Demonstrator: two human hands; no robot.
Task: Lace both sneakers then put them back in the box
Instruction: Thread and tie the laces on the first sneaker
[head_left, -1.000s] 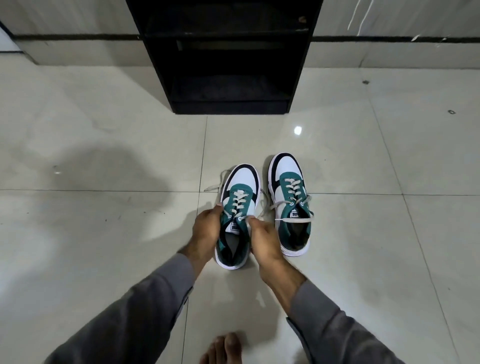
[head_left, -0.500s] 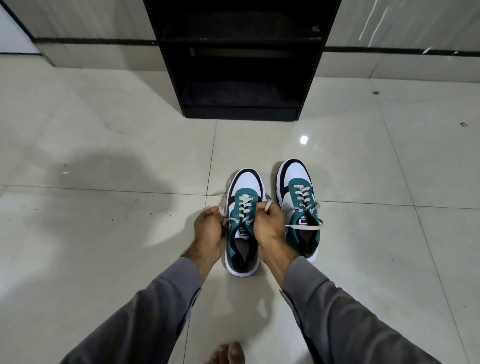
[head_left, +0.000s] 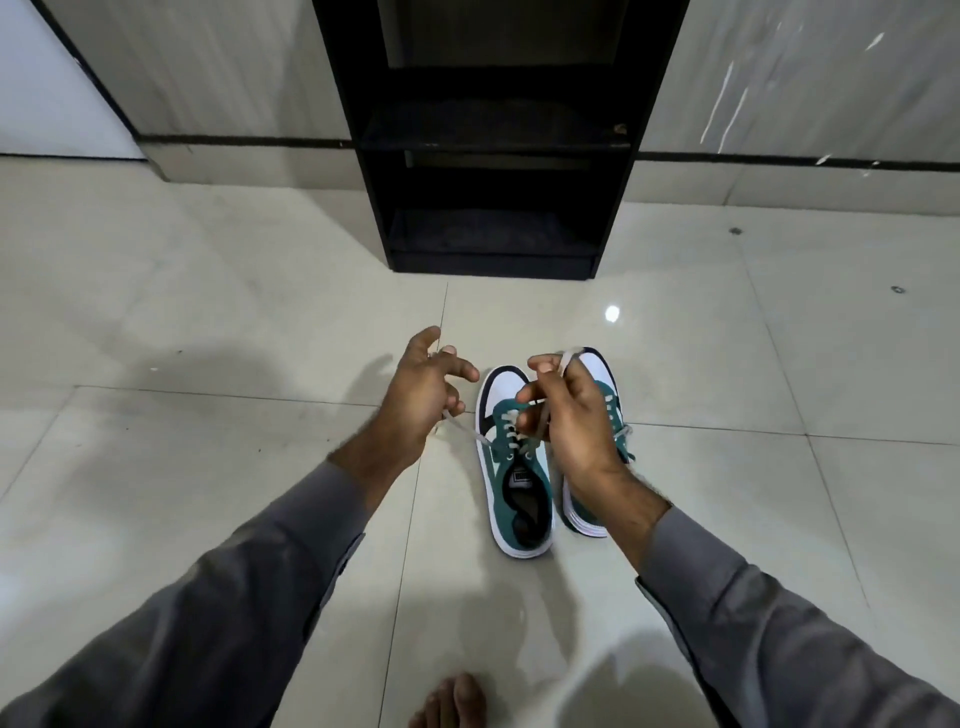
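Bare foot (head_left: 452, 701) at near edge, out of play.
Left sneaker (head_left: 514, 467) on floor tile (head_left: 208, 493), touching right sneaker (head_left: 597, 447) on its right side.
Left hand (head_left: 423, 395) up and left of shoe, fingers loosely curled on lace end (head_left: 460, 423); grip partly hidden, likely pinch.
Right hand (head_left: 569, 415) curled tight round other lace end (head_left: 563, 361), covering much of right sneaker.
Tip: pull both ends evenly, outward and up, take slack out eyelet by eyelet before knot.
Black shelf unit (head_left: 493, 156) far, against wall. No box in view.

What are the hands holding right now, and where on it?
Each hand grips one loose end of the near sneaker's lace: the left hand the end drawn out to the left, the right hand the end raised above the eyelets.
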